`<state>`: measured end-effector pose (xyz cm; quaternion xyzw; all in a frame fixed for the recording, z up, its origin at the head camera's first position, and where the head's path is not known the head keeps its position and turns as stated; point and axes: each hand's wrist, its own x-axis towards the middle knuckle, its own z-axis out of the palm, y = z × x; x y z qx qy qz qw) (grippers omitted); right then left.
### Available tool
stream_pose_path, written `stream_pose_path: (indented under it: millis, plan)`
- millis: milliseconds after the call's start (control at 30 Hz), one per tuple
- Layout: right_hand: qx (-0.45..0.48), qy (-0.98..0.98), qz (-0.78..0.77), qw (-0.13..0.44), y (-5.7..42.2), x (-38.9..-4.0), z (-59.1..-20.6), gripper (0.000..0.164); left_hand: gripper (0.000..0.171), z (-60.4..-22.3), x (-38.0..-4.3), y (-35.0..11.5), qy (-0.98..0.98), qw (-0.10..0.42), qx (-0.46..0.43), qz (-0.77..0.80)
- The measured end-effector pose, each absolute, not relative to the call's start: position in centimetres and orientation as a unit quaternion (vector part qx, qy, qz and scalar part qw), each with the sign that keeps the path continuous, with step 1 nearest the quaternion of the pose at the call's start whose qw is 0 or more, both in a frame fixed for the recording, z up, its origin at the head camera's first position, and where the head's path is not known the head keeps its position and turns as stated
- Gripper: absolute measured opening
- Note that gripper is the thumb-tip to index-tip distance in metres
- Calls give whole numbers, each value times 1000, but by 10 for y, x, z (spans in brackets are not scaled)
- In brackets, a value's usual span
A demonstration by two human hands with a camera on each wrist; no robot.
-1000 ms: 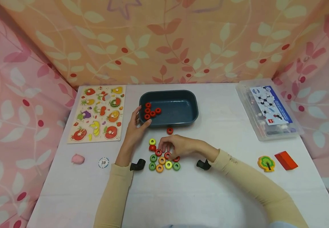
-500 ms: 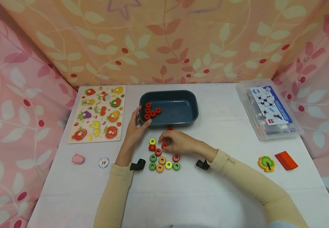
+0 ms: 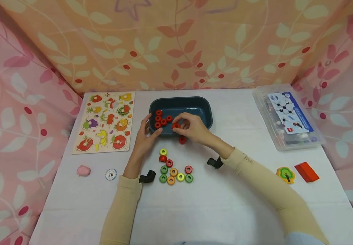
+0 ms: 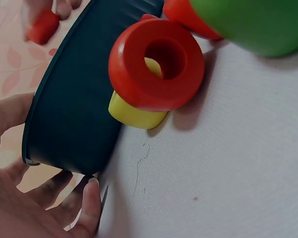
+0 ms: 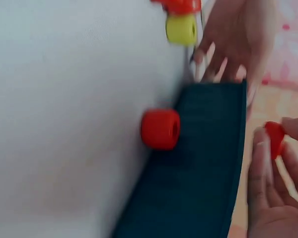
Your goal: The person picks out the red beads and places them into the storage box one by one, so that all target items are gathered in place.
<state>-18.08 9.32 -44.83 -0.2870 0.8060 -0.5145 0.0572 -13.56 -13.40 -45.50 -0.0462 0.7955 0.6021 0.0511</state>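
My right hand (image 3: 195, 129) pinches a red ring bead (image 3: 175, 126) between thumb and fingers over the front side of the dark blue tray (image 3: 191, 106). The right wrist view shows that bead (image 5: 274, 138) at the fingertips, above the tray's rim. At the tray's left end my left hand (image 3: 145, 141) grips the corner, thumb at the front rim and fingers along the side. Several red beads (image 3: 163, 122) lie inside at the left. Just in front of the tray another red bead (image 3: 182, 140) sits on the cloth, partly overlapped by the right hand.
Red, yellow, orange and green beads (image 3: 173, 172) lie grouped before the tray. A fruit puzzle board (image 3: 106, 120), pink figure (image 3: 83, 170) and round "10" token (image 3: 111, 174) are left. At right are a clear plastic case (image 3: 289, 117), tree piece (image 3: 285, 175) and red block (image 3: 306, 172).
My right hand has picked a red bead from the group and carried it forward over the tray's front side. The left hand has stayed at the tray's left end.
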Motion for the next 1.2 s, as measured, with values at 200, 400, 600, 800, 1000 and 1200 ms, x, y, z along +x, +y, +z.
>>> stream_pose_path:
  millis: [200, 400, 600, 800, 1000, 1200]
  plan:
    - [-217, 842, -485, 94, 85, -202, -459, 20, 76, -496, -149, -143, 794, 44, -50, 605]
    - [-194, 860, -458, 117, 74, -209, -463, 23, 77, -496, -150, -142, 794, 41, -47, 605]
    - [-160, 874, -442, 122, 67, -217, -466, 24, 76, -495, -150, -142, 791, 38, -44, 609]
    - [-153, 879, -432, 130, 62, -225, -469, 28, 76, -497, -150, -142, 790, 34, -46, 610]
    - [-137, 843, -498, 151, 61, -227, -471, 41, 74, -500, -151, -143, 788, 35, -43, 613]
    - [-134, 824, -537, 122, 65, -227, -468, 34, 74, -499, -151, -143, 785, 33, -42, 617]
